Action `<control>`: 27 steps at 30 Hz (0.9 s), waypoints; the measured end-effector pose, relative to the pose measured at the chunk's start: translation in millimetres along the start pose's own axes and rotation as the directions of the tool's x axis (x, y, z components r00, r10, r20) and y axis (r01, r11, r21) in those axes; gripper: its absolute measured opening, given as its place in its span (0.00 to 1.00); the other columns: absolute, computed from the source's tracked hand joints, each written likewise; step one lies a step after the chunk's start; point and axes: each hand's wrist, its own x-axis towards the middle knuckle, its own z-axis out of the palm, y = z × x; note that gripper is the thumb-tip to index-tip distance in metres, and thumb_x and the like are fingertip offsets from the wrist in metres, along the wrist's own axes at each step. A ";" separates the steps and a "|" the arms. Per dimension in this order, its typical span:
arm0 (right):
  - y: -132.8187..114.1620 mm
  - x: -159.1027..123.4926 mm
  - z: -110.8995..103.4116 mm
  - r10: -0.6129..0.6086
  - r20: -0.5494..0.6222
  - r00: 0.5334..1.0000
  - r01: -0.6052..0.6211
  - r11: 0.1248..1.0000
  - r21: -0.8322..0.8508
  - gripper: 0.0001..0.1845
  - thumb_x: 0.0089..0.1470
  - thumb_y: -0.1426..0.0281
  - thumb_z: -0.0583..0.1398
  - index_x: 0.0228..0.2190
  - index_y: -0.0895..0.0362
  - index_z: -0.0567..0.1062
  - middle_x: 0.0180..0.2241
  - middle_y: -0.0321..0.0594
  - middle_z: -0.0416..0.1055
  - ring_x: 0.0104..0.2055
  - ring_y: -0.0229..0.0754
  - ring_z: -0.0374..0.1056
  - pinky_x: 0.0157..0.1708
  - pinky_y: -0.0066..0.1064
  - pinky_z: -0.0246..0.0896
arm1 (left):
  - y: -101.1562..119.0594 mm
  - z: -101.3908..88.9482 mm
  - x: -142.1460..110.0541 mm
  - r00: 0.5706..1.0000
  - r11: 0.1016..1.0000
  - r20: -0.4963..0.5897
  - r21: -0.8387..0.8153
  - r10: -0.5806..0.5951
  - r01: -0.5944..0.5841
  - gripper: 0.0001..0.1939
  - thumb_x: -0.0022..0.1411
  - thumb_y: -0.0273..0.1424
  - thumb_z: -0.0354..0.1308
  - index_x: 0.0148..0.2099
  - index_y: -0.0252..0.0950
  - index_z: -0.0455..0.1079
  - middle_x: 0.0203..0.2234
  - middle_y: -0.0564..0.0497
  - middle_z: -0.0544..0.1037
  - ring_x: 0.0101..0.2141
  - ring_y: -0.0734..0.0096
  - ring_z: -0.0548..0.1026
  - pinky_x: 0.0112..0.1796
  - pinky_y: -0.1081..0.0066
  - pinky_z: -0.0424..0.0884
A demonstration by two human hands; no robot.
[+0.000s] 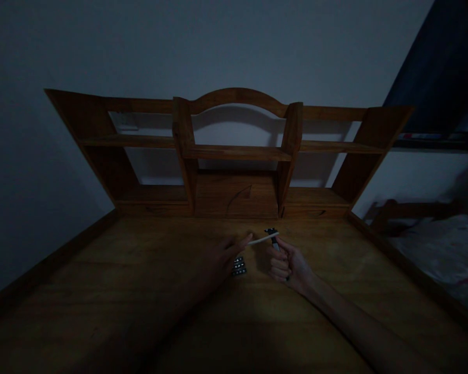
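Observation:
In dim light my right hand (286,265) is closed in a fist round the handle of a small dark tool (273,236) that sticks up from it. A thin pale strip (262,239) runs from the tool's head leftward to my left hand (222,257), whose fingertips pinch its end. Both hands hover just above the wooden desk (140,291), near its middle. Under my left fingers lie several small shiny metal pieces (238,266) on the desk top.
A wooden hutch (236,153) with open shelves and an arched top stands at the back of the desk against a pale wall. To the right, beyond the desk edge, is a bed with light bedding (440,249).

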 end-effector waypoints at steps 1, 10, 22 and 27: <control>0.3 -0.1 1.0 -0.002 -0.004 1.000 0.002 1.000 0.000 0.26 0.58 0.53 0.49 0.16 0.55 0.51 0.08 0.25 0.44 0.09 0.30 0.34 0.12 0.25 0.38 | 0.4 -0.4 -0.1 1.000 1.000 -0.003 -0.002 0.003 -0.003 0.29 0.63 0.24 0.45 0.64 0.52 0.49 0.46 0.49 0.68 0.37 0.71 0.71 0.38 0.71 0.70; 2.2 0.6 0.2 -0.027 -0.100 0.995 0.026 1.000 -0.013 0.26 0.57 0.52 0.50 0.16 0.54 0.50 0.09 0.24 0.43 0.10 0.30 0.33 0.12 0.25 0.38 | 0.3 -0.6 -0.4 1.000 1.000 -0.023 -0.011 0.017 -0.018 0.28 0.64 0.25 0.44 0.64 0.52 0.49 0.46 0.48 0.69 0.39 0.70 0.71 0.39 0.70 0.70; 1.0 0.8 -0.2 -0.039 -0.080 0.996 0.041 0.999 0.026 0.27 0.57 0.52 0.50 0.16 0.54 0.50 0.08 0.24 0.42 0.09 0.30 0.33 0.11 0.25 0.37 | 2.3 -2.2 0.2 0.999 0.995 -0.038 -0.095 0.021 -0.025 0.29 0.63 0.23 0.45 0.63 0.50 0.50 0.48 0.49 0.69 0.41 0.71 0.71 0.41 0.70 0.70; -3.9 -1.4 -0.1 -0.066 -0.100 0.993 0.069 0.997 0.028 0.27 0.57 0.53 0.50 0.16 0.54 0.49 0.08 0.24 0.42 0.09 0.30 0.33 0.11 0.25 0.38 | 0.4 -2.0 1.9 0.997 0.989 -0.075 -0.143 0.017 -0.028 0.26 0.64 0.25 0.44 0.63 0.48 0.52 0.48 0.48 0.70 0.44 0.69 0.71 0.44 0.66 0.69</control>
